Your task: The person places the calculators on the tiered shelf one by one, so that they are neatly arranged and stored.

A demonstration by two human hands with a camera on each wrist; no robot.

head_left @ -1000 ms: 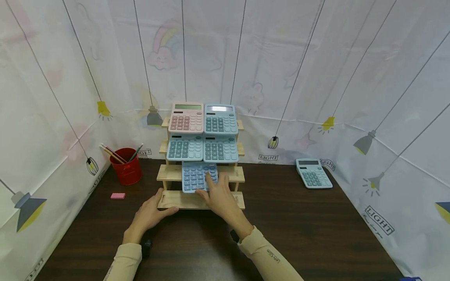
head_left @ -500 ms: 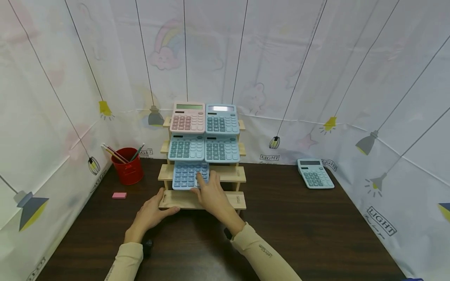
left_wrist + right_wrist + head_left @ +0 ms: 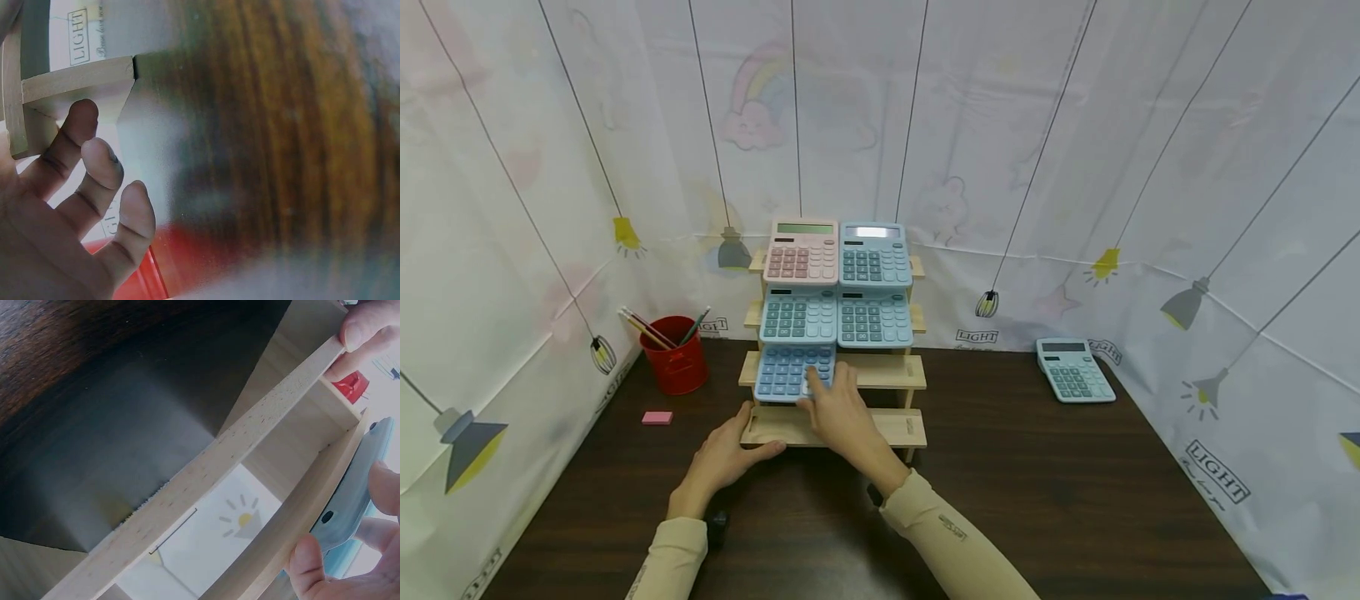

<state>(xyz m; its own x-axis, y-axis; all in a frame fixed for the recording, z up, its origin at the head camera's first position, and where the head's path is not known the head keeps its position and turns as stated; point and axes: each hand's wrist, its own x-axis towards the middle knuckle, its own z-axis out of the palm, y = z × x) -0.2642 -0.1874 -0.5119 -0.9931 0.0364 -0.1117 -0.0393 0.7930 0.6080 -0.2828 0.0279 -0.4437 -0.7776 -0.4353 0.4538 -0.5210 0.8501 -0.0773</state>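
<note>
The left hand grips the left front corner of a four-tier wooden display shelf. In the right wrist view, its thumb and a finger pinch the end of the lowest board; its other fingers curve beside the shelf's side in the left wrist view. The right hand holds a blue calculator by its right side, at the left end of the second tier from the bottom. One fingertip lies on the calculator's keys and the thumb is at its lower edge. The calculator's top edge is hidden.
A pink calculator and a blue one lean on the top tier, with two light-blue calculators below. A red pencil bucket and pink eraser are left. Another calculator lies at the right back.
The right hand has slid the blue calculator leftward along its tier, to the left end beneath the upper left calculator. The left hand stays at the shelf corner.
</note>
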